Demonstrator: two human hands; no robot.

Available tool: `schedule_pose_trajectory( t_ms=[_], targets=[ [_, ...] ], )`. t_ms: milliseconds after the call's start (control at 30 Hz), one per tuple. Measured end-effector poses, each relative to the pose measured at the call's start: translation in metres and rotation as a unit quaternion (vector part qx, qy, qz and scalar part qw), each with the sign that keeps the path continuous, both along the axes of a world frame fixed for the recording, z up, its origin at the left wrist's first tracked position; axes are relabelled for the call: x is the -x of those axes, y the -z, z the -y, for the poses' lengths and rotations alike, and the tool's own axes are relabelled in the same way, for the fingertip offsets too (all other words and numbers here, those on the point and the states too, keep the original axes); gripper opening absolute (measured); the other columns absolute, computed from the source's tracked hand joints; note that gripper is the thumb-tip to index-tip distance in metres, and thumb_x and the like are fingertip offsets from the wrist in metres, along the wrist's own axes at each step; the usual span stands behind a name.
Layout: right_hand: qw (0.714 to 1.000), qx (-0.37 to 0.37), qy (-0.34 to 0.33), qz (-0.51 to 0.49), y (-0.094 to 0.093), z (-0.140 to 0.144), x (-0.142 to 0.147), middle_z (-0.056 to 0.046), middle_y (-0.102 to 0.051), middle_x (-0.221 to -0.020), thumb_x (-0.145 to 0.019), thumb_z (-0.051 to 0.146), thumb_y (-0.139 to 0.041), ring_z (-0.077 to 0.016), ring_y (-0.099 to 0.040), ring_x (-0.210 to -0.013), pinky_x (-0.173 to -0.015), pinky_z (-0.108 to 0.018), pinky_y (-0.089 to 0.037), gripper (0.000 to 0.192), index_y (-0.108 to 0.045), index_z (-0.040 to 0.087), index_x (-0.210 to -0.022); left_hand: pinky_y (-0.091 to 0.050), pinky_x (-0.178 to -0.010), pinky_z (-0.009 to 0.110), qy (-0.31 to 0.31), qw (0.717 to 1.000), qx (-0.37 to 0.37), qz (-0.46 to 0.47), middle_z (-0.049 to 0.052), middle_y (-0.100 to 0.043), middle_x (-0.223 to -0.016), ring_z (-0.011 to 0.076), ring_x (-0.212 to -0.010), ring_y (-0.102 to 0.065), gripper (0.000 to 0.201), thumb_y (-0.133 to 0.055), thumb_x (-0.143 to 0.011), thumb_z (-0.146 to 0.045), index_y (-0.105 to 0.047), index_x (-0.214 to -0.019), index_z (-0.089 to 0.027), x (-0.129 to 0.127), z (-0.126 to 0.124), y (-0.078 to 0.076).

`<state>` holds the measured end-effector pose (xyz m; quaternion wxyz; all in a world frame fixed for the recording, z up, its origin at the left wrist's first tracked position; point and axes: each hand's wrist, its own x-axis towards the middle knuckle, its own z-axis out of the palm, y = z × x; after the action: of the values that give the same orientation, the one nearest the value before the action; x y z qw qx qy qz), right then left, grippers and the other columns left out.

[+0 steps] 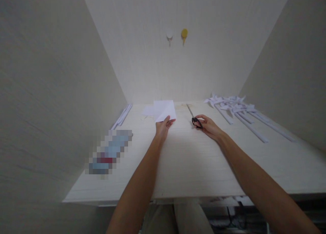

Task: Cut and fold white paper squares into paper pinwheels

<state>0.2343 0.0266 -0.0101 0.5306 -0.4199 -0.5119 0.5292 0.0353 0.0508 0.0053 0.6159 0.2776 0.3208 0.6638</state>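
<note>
I am pinching the paper (165,110) in my left hand (163,127); my right hand (207,125) is apparently closing on the scissors (194,117), blades pointing away, just right of it.

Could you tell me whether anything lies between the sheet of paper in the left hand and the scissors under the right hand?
Nothing visible does. The left hand holds the white paper sheet, the right hand grips the scissors, and only bare table top lies between them.
</note>
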Motion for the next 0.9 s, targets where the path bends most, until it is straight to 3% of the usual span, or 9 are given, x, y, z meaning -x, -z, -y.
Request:
schedule_pose_trajectory(
  t_ms=[133, 467, 733, 900],
  targets=[
    [0.998, 0.020, -0.026, -0.052, 0.001, 0.001, 0.008, 0.001, -0.064, -0.078, -0.056, 0.025, -0.072, -0.0091, -0.056, -0.063, -0.063, -0.025, -0.040, 0.044, -0.052, 0.023, -0.096, -0.044, -0.048, 0.016, -0.005, 1.000, 0.009, -0.021, 0.000, -0.064, -0.066, 0.0074, -0.049, -0.060, 0.016, -0.058, -0.070, -0.002, -0.058, -0.082, -0.011, -0.001, -0.001, 0.001],
    [0.999, 0.014, -0.046, -0.008, -0.004, 0.003, 0.018, 0.002, -0.051, -0.070, -0.058, 0.035, -0.068, -0.0080, -0.043, -0.056, -0.047, -0.021, -0.030, 0.040, -0.055, 0.021, -0.093, -0.040, -0.045, 0.017, -0.038, 0.995, 0.037, -0.080, 0.001, -0.064, -0.069, 0.0061, -0.047, -0.056, 0.016, -0.065, -0.064, -0.011, -0.059, -0.078, -0.012, 0.000, -0.003, 0.005],
    [0.996, 0.033, -0.083, 0.025, -0.007, 0.007, 0.022, 0.004, -0.045, -0.064, -0.064, 0.041, -0.063, -0.0043, -0.037, -0.047, -0.038, -0.019, -0.013, 0.035, -0.055, 0.017, -0.087, -0.038, -0.045, 0.016, -0.063, 0.995, 0.041, -0.060, -0.002, -0.061, -0.068, 0.0033, -0.046, -0.052, 0.018, -0.066, -0.062, -0.011, -0.059, -0.078, -0.013, 0.001, -0.002, 0.003],
    [0.992, 0.023, -0.099, 0.077, -0.004, 0.005, 0.022, 0.004, -0.048, -0.063, -0.063, 0.040, -0.064, -0.0041, -0.040, -0.046, -0.038, -0.019, -0.014, 0.035, -0.056, 0.016, -0.088, -0.039, -0.048, 0.015, -0.063, 0.996, 0.045, -0.038, -0.001, -0.063, -0.073, 0.0042, -0.053, -0.056, 0.022, -0.065, -0.063, -0.010, -0.061, -0.084, -0.014, 0.003, -0.005, 0.005]
  ],
)
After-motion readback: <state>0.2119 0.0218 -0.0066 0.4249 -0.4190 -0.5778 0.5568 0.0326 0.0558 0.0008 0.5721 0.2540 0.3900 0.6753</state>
